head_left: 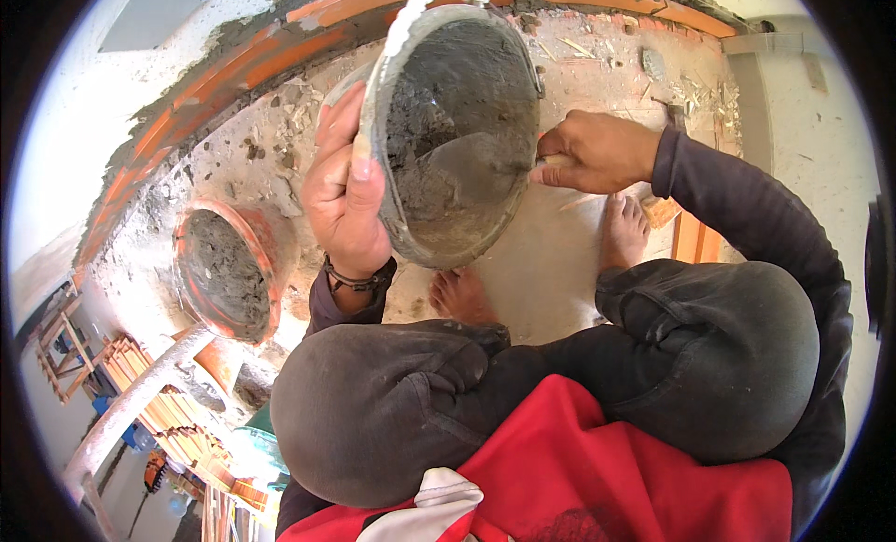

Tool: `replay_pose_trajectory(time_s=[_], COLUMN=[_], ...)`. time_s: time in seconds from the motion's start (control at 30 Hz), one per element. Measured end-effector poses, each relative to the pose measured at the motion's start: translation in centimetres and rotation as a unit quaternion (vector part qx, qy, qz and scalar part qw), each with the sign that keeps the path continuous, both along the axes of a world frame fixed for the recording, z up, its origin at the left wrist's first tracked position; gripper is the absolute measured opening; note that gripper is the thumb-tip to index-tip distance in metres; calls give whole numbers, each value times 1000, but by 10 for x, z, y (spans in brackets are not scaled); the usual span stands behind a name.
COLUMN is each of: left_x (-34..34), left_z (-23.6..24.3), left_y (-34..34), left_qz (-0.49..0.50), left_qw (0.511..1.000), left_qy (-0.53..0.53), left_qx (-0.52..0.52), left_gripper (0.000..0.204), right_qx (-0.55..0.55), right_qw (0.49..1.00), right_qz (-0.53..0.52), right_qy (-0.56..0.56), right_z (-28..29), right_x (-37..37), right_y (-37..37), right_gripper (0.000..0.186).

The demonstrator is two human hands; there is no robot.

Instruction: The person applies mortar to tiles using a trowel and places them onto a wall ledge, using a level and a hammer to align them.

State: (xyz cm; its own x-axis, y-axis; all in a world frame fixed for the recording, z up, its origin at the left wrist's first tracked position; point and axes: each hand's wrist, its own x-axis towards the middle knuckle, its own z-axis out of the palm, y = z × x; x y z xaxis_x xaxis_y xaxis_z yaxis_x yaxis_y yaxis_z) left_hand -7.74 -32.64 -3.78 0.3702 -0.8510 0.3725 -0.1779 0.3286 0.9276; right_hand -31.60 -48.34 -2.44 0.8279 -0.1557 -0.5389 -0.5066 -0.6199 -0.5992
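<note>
Our left hand point(345, 189) half-curls around the bucket point(431, 253), holding it tilted short of the floor's point(541, 271) far edge, probably so the mortar point(457, 85) faces us; our right hand point(599, 153) is closed round a trowel handle point(558, 159).

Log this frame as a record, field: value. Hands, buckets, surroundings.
left hand: on the side of the grey bucket
right hand: gripping a pale handle at the bucket's right edge
grey bucket: mouth toward camera, wet grey mix inside
orange bucket: on floor, left, also holding grey mix
background: orange bricks along wall base
</note>
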Motion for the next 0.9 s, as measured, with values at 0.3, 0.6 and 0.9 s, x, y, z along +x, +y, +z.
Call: replay_pose_trajectory(time_s=[0.3, 0.6, 0.9], left_x=[6, 24, 24], left_z=[1, -1, -3], left_y=[8, 25, 20], left_qz=[4, 42, 4], left_qw=[982, 962, 935], left_qy=[190, 264, 345], left_qx=[12, 54, 83], left_gripper=[48, 57, 54], right_qx=[139, 193, 211], right_qw=[981, 921, 640], right_qz=[-70, -330, -713], right_qy=[-118, -80, -194], right_z=[-27, 13, 0], right_x=[-32, -111, -197], right_y=[13, 0, 7], right_gripper=[49, 33, 21])
